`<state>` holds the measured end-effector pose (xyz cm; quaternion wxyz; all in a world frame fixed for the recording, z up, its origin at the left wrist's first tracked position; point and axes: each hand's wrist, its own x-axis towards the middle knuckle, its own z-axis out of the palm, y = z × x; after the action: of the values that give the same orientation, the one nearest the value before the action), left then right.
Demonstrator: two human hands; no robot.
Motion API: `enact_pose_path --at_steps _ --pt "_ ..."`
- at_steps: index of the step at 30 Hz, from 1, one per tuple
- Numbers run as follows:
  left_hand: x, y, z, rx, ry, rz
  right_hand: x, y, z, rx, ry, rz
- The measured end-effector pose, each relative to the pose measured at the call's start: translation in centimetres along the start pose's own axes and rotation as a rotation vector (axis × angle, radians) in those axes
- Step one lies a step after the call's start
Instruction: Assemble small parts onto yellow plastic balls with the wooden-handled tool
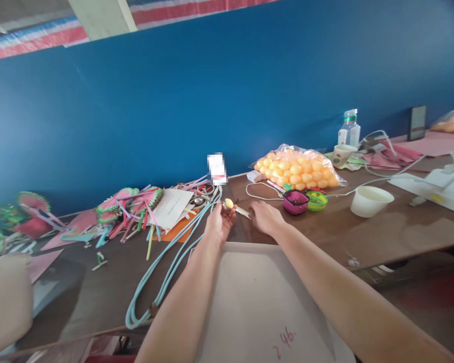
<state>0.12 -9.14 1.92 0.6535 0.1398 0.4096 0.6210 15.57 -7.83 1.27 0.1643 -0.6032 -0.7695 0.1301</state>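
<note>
In the head view my left hand (pixel 222 221), palm turned up, is closed round a small yellow ball (pixel 228 203) with a dark, shiny part on its side. To its right my right hand (pixel 265 216) has its fingers curled down at the end of a short pale strip (pixel 243 213), which points toward the ball. The fingertips of this hand are partly hidden. Both forearms reach over a large white box or board (pixel 255 297) with pink handwriting on it.
A clear bag of orange-yellow balls (pixel 297 169) lies by the blue partition (pixel 174 101). Right of my hands sit purple (pixel 295 202) and green (pixel 317 200) small containers and a white bowl (pixel 371 201). Pale blue cords (pixel 166 262) and watermelon-patterned paper fans (pixel 130 199) lie left.
</note>
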Motion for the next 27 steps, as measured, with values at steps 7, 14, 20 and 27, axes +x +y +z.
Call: enact_pose_path --at_steps 7,14,20,27 --pt "-0.2 -0.4 -0.1 0.124 -0.146 0.007 -0.1 -0.8 -0.2 0.385 0.263 -0.234" --pt "-0.4 -0.6 -0.5 0.179 -0.255 0.037 -0.3 -0.9 -0.5 0.377 0.153 -0.248" --pt "-0.5 -0.6 -0.2 0.126 -0.269 0.069 -0.3 -0.9 -0.5 0.448 0.244 -0.311" --pt "-0.5 -0.5 -0.1 0.138 -0.236 0.028 0.0 -1.1 -1.1 1.175 0.108 -0.179"
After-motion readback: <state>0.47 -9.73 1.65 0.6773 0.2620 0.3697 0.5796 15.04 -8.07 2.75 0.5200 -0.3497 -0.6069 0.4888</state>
